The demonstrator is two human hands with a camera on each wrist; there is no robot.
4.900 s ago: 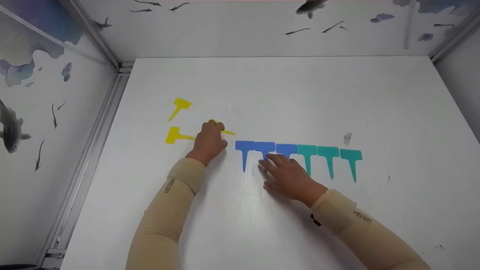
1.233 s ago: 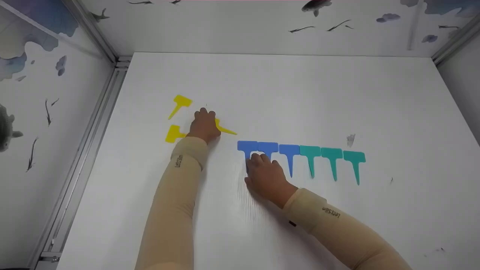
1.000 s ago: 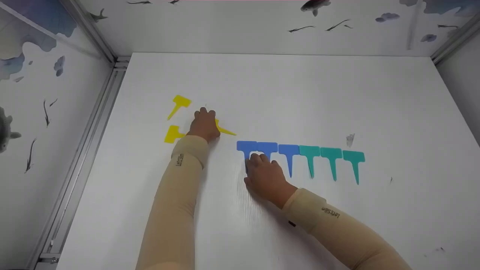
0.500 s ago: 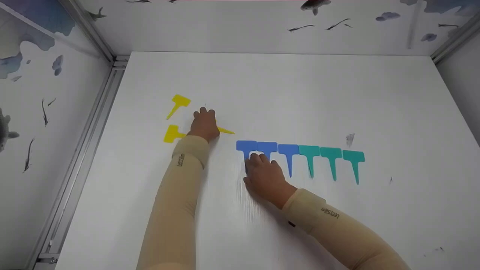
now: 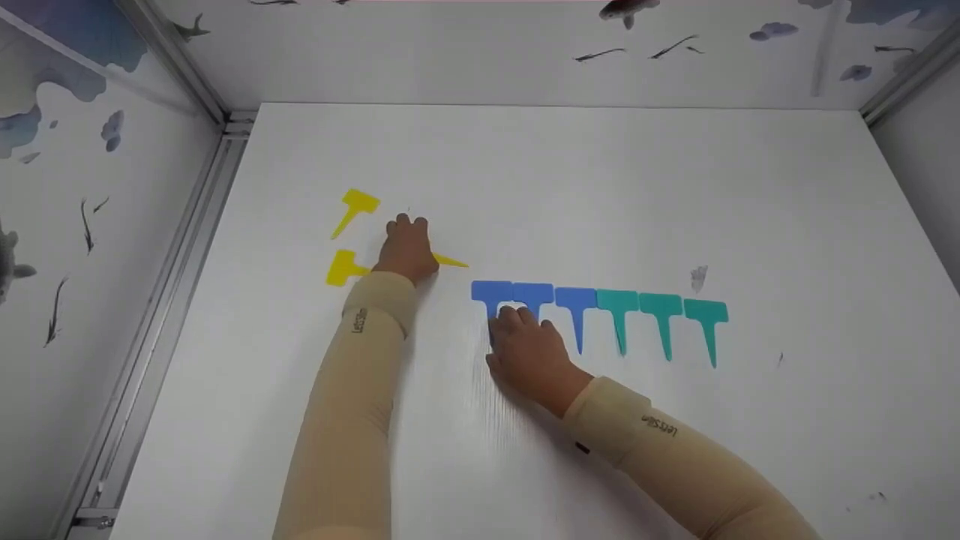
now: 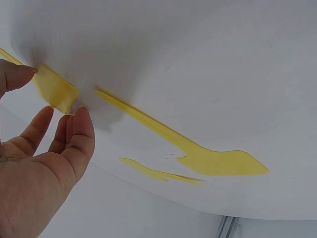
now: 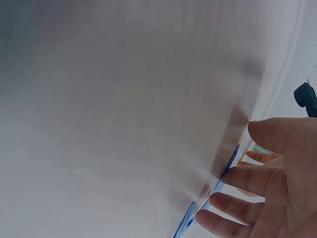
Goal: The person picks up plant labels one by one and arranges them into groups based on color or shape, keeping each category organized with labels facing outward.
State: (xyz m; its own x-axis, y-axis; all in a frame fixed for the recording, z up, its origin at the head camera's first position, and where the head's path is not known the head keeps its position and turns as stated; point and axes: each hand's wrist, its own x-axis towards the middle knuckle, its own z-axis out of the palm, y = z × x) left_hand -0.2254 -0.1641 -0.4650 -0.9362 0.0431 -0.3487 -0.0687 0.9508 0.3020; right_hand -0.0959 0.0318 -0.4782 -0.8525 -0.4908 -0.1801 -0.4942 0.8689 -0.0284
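Observation:
My left hand (image 5: 407,247) is over a T-shaped yellow plant label (image 5: 452,261), whose stem points right. In the left wrist view, thumb and fingertips hold opposite edges of this label's head (image 6: 57,89). Two more yellow labels lie close by: one (image 5: 343,268) just left, partly covered by the hand, another (image 5: 361,201) farther back. My right hand (image 5: 536,360) rests with loosely bent fingers on the stems of the left blue label (image 5: 492,290) and the middle blue label (image 5: 533,292). In the right wrist view its fingertips touch near the blue edges, gripping nothing visible.
The row continues rightward with a third blue label (image 5: 576,298) and three green labels (image 5: 617,300), heads side by side, stems toward me. All lie on a white table (image 5: 562,187). A metal rail (image 5: 172,315) and printed walls border it.
Over several seconds my right hand has moved left along the row, uncovering the third blue label's stem. My left hand shifted slightly back; its label has turned a little, head now hidden in the head view.

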